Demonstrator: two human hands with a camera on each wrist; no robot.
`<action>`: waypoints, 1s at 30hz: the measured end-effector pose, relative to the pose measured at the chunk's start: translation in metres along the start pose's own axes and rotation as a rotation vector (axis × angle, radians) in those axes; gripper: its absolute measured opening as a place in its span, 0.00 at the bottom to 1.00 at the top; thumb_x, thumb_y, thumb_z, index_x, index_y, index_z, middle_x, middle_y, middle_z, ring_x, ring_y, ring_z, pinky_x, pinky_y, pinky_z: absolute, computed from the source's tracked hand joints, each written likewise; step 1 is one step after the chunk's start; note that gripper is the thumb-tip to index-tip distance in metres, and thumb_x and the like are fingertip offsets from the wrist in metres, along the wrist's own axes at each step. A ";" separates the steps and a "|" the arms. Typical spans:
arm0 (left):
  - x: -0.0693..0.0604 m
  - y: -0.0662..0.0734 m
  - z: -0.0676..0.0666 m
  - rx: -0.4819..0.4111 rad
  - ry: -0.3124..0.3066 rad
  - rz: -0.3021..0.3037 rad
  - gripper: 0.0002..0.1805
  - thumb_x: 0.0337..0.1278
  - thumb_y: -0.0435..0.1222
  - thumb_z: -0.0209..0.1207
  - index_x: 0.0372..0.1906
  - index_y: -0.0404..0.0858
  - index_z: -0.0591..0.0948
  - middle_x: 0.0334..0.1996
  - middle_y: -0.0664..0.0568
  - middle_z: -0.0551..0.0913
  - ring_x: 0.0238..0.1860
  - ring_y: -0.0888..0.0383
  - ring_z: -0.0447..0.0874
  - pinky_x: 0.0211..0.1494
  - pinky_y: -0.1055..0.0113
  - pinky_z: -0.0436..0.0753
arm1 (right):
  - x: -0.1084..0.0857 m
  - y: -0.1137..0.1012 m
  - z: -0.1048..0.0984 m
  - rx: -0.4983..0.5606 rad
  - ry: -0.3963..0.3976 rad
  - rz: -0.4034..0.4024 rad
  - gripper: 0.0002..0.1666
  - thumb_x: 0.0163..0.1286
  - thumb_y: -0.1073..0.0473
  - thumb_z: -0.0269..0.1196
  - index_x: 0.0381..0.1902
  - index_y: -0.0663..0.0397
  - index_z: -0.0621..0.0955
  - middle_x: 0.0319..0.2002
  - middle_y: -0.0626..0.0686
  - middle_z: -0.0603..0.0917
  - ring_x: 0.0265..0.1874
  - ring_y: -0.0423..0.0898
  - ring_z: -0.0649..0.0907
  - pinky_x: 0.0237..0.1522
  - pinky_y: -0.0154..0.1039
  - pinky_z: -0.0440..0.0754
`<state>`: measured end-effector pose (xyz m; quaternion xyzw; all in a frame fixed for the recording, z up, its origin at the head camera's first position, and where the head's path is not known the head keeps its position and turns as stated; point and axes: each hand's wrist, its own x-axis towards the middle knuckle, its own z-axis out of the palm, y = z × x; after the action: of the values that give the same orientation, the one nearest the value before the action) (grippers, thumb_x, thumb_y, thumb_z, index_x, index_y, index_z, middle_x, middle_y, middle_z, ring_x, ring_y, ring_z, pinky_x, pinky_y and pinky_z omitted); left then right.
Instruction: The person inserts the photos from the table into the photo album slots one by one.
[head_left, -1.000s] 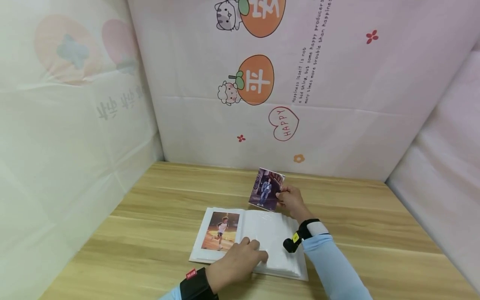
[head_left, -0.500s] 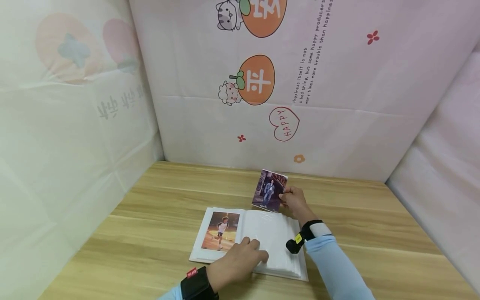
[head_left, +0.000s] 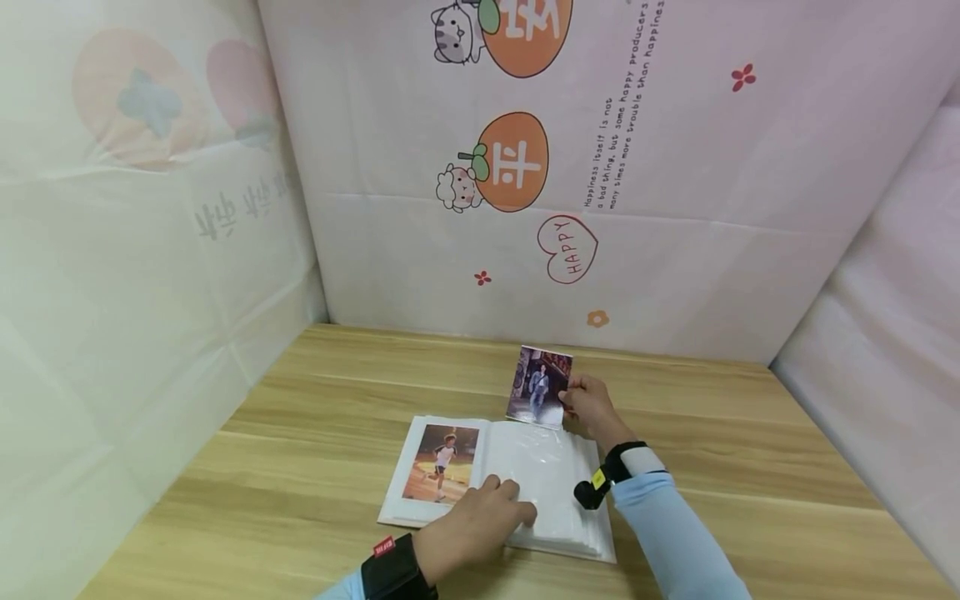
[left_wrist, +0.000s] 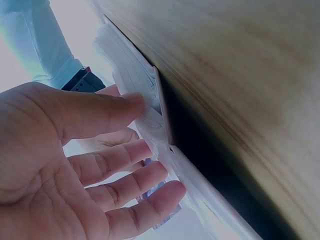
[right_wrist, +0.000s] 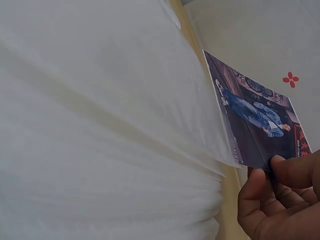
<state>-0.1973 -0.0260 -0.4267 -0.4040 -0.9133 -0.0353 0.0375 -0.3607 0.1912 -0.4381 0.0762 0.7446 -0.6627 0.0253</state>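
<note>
A photo album (head_left: 543, 475) lies spread on the table, its right page a blank clear-pocket sheet. On the left page sits a photo of a running child (head_left: 442, 462). My right hand (head_left: 596, 408) pinches a dark photo of a standing person in blue (head_left: 538, 387) by its right edge. In the right wrist view, this photo (right_wrist: 260, 117) has its lower edge at the mouth of the plastic pocket (right_wrist: 165, 100); how far it is inside I cannot tell. My left hand (head_left: 480, 521) rests on the album's lower middle, fingers relaxed, thumb (left_wrist: 115, 112) against the pages.
The wooden table (head_left: 300, 467) extends around the album on all sides. A printed white cloth (head_left: 405, 258) stands behind it, with white cloth walls at left and right. Several more pages are stacked under the right page.
My right hand has shifted slightly right, and the photo has come down so that its lower edge meets the top of the right page. My left hand has stayed in place.
</note>
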 end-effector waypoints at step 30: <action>0.000 0.000 -0.001 -0.003 0.001 0.002 0.23 0.30 0.35 0.72 0.40 0.55 0.82 0.35 0.59 0.72 0.35 0.60 0.68 0.26 0.71 0.69 | -0.001 0.000 0.005 -0.094 0.009 0.038 0.07 0.63 0.74 0.53 0.37 0.64 0.67 0.27 0.54 0.71 0.20 0.44 0.72 0.20 0.35 0.72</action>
<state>-0.1977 -0.0262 -0.4261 -0.4050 -0.9128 -0.0371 0.0374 -0.3595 0.1864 -0.4389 0.0923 0.7733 -0.6261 0.0381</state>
